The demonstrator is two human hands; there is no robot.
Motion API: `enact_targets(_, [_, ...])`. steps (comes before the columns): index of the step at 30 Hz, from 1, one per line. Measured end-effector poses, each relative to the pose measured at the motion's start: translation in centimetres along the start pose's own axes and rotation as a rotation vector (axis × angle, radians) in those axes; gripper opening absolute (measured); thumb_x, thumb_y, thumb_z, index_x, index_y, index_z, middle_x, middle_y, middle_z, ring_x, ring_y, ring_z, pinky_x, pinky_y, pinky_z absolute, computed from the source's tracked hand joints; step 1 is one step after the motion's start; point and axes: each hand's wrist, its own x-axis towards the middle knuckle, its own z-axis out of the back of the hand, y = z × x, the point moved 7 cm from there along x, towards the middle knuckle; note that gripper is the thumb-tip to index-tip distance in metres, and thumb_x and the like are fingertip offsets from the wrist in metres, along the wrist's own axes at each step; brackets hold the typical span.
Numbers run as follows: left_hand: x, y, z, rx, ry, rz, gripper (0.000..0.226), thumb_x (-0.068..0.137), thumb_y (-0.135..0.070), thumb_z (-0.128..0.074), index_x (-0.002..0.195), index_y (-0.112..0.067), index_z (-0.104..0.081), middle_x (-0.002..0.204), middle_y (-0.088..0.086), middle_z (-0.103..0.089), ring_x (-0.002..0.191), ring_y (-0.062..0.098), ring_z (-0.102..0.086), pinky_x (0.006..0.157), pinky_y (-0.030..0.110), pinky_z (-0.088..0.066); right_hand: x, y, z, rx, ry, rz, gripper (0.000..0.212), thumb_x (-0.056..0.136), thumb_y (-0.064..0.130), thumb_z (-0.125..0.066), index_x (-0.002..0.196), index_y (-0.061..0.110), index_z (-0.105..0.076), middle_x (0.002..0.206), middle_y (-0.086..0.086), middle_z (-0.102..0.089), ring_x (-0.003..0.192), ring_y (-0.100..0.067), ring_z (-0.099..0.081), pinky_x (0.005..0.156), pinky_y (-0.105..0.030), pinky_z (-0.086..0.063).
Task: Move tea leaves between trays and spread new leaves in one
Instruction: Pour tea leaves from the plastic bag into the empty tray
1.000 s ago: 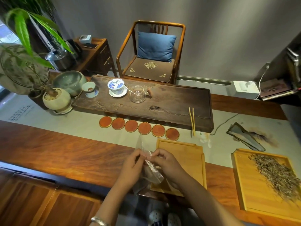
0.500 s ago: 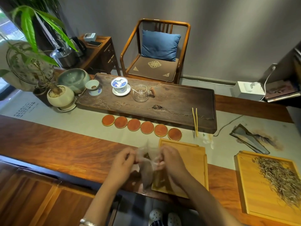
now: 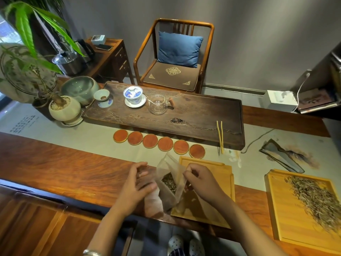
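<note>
Hands are working a clear bag [image 3: 170, 183] of tea leaves at the table's near edge — the left hand [image 3: 137, 183] resting loose-fingered against its side, the right hand [image 3: 202, 179] pinching its open mouth above the near tray [image 3: 224, 182] — while loose leaves [image 3: 317, 198] are lying in the right-hand tray [image 3: 282, 209].

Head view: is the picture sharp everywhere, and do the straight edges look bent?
Head view: the clear bag and left hand are smeared by motion blur, while the coasters and dark tea tray stay fairly sharp; wide-angle distortion bows the table edge and tilts the right tray.
</note>
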Motion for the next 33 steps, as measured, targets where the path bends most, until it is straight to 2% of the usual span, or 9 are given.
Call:
enact_targets(4, [1.2,2.5,-3.1,0.405,0.24,-0.004,0.149,0.041,-0.068,-0.088,0.144,-0.057,0.018,0.16,-0.02,-0.001,0.143,0.007,-0.015,0.117,0.042,-0.025,0.4,-1.5,1.3,0.024,0.055,-0.054,0.027,0.091,0.022,-0.053,0.072,0.005,-0.058,0.073,-0.01,-0.063,0.065,-0.014,-0.064,0.062,-0.029,-0.056])
enact_targets(8, [3.9,2.8,-6.5,0.461,0.256,-0.083,0.153,0.039,-0.068,-0.087,0.14,-0.057,0.028,0.155,-0.029,0.006,0.146,0.01,-0.008,0.118,0.045,-0.023,0.3,-3.6,2.4,0.001,0.06,-0.133,0.028,0.094,0.029,-0.052,0.073,0.014,-0.062,0.074,-0.002,-0.064,0.068,-0.01,-0.062,0.065,-0.027,-0.055])
enact_targets(13, [5.9,4.1,-8.7,0.434,0.215,-0.064,0.136,0.051,-0.058,-0.088,0.144,-0.06,0.011,0.138,-0.021,-0.032,0.124,0.0,-0.031,0.103,0.031,-0.035,-1.5,-7.2,3.8,0.286,-0.09,-0.349,0.05,0.097,0.051,-0.03,0.075,0.017,-0.06,0.065,-0.001,-0.064,0.059,-0.017,-0.061,0.053,-0.026,-0.052])
enact_targets(17, [6.4,4.9,-8.8,0.505,0.092,-0.062,0.119,0.054,-0.053,-0.083,0.15,-0.042,-0.014,0.12,-0.023,-0.045,0.11,0.0,-0.045,0.094,0.025,-0.043,-5.4,-12.2,2.1,0.3,-0.112,-0.52,0.035,0.095,0.031,-0.033,0.08,0.011,-0.059,0.066,-0.007,-0.061,0.058,-0.021,-0.056,0.055,-0.033,-0.049])
enact_targets(22, [5.9,4.5,-8.2,0.551,-0.017,-0.093,0.064,0.064,-0.047,-0.076,0.121,-0.028,-0.055,0.111,-0.01,-0.062,0.101,0.011,-0.06,0.087,0.037,-0.055,-7.5,-14.5,-2.5,-0.061,0.137,-0.386,0.009,0.087,0.024,-0.049,0.089,0.033,-0.052,0.085,0.01,-0.058,0.072,0.0,-0.054,0.068,-0.019,-0.046])
enact_targets(26, [4.5,1.0,-7.0,0.501,-0.134,-0.226,0.036,0.068,-0.058,-0.072,0.094,-0.037,-0.061,0.093,-0.012,-0.065,0.087,0.011,-0.062,0.077,0.04,-0.054,-5.5,-10.6,-4.2,-0.022,0.083,-0.215,0.032,0.068,0.043,-0.072,0.094,0.045,-0.052,0.096,0.016,-0.06,0.088,0.012,-0.055,0.072,-0.006,-0.045])
enact_targets(28, [3.4,-1.4,-6.4,0.437,-0.202,-0.274,0.029,0.064,-0.061,-0.072,0.085,-0.047,-0.056,0.083,-0.011,-0.065,0.079,0.011,-0.064,0.071,0.04,-0.056,-4.5,-8.3,-4.4,-0.048,0.042,-0.064,0.054,0.063,0.048,-0.078,0.109,0.053,-0.051,0.116,0.028,-0.054,0.11,0.012,-0.049,0.091,-0.008,-0.042])
enact_targets(30, [2.6,-3.0,-6.2,0.372,-0.226,-0.28,0.029,0.061,-0.061,-0.072,0.081,-0.048,-0.056,0.075,-0.009,-0.067,0.073,0.011,-0.067,0.067,0.039,-0.058,-4.1,-7.4,-4.3,-0.041,0.017,-0.056,0.067,0.062,0.051,-0.079,0.121,0.046,-0.048,0.128,0.021,-0.049,0.121,0.005,-0.045,0.103,-0.018,-0.038])
enact_targets(33, [2.0,-4.0,-6.9,0.332,-0.158,-0.218,0.042,0.058,-0.067,-0.071,0.084,-0.034,-0.064,0.08,-0.009,-0.071,0.078,0.005,-0.069,0.075,0.039,-0.06,-4.5,-7.5,-3.4,0.091,0.012,-0.123,0.054,0.068,0.037,-0.08,0.114,0.047,-0.053,0.113,0.032,-0.059,0.108,0.015,-0.051,0.093,-0.01,-0.044])
